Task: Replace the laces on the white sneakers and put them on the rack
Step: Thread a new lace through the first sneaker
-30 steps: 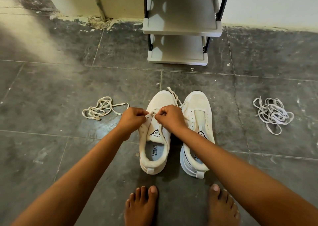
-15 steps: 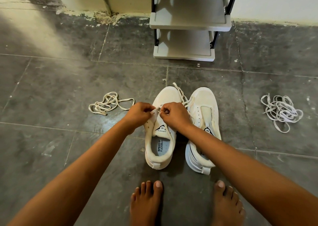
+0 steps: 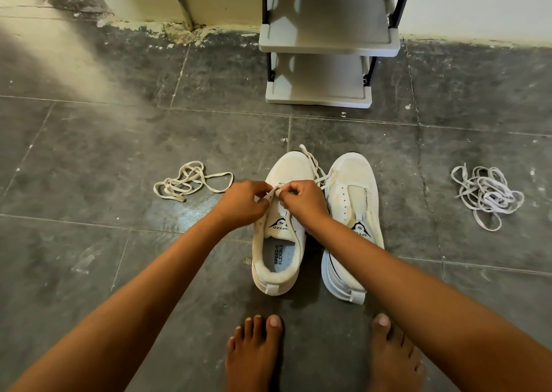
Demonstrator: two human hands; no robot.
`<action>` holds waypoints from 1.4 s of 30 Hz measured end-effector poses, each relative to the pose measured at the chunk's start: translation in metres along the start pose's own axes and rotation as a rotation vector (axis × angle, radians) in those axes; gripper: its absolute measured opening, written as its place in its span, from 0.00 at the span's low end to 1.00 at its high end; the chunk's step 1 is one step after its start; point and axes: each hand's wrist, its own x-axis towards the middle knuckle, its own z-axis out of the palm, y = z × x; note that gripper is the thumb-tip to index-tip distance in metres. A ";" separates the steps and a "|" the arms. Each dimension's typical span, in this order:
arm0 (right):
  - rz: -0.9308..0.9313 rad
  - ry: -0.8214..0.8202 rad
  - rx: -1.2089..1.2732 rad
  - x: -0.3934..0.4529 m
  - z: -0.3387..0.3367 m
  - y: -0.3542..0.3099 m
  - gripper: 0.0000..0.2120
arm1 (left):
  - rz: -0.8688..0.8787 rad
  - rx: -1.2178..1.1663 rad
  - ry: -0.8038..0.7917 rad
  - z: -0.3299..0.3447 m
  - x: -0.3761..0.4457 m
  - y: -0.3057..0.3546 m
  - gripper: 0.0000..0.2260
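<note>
Dark grey floor tiles (image 3: 89, 140) run up to a pale wall, where a grey rack (image 3: 325, 36) with black posts stands. Nearer the person than the rack, 2 white sneakers sit side by side on the floor, toes pointing at the rack. The left sneaker (image 3: 276, 260) carries a cream lace (image 3: 313, 164) that trails over its toe toward the right sneaker (image 3: 352, 188), whose eyelets are bare. Both hands meet over the left sneaker's upper eyelets: the left hand (image 3: 242, 203) pinches the lace with curled fingers, and the right hand (image 3: 304, 200) pinches it too, thumb against fingertips. A loose cream lace pile (image 3: 191, 181) lies left of the left sneaker, and a whiter lace tangle (image 3: 487, 196) lies well right of the pair. 2 bare feet (image 3: 254, 353) stand behind the heels.
</note>
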 end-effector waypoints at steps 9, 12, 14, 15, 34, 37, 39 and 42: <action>-0.141 -0.053 -0.134 -0.007 -0.004 0.003 0.07 | -0.184 -0.560 0.164 0.014 0.007 0.002 0.05; -0.247 0.000 -0.327 -0.014 -0.013 0.001 0.17 | -0.202 -0.544 0.150 0.019 0.018 0.006 0.04; -0.285 -0.016 -0.475 -0.016 -0.023 0.003 0.33 | -0.201 -0.410 0.177 0.017 0.026 -0.001 0.05; -0.275 -0.078 -0.522 -0.016 -0.029 0.003 0.41 | -0.195 -0.341 0.198 0.017 0.025 -0.002 0.06; -0.142 -0.325 -0.494 -0.017 -0.039 0.006 0.56 | -0.048 -0.039 -0.017 -0.031 0.032 0.002 0.11; -0.144 -0.313 -0.503 -0.019 -0.038 0.007 0.56 | -0.033 -0.583 0.275 -0.051 0.007 0.014 0.09; -0.144 -0.311 -0.510 -0.019 -0.037 0.007 0.56 | -0.086 -0.528 0.160 -0.023 -0.014 0.010 0.08; -0.139 -0.308 -0.521 -0.017 -0.036 0.008 0.56 | -0.283 -0.368 -0.307 0.057 -0.083 -0.017 0.27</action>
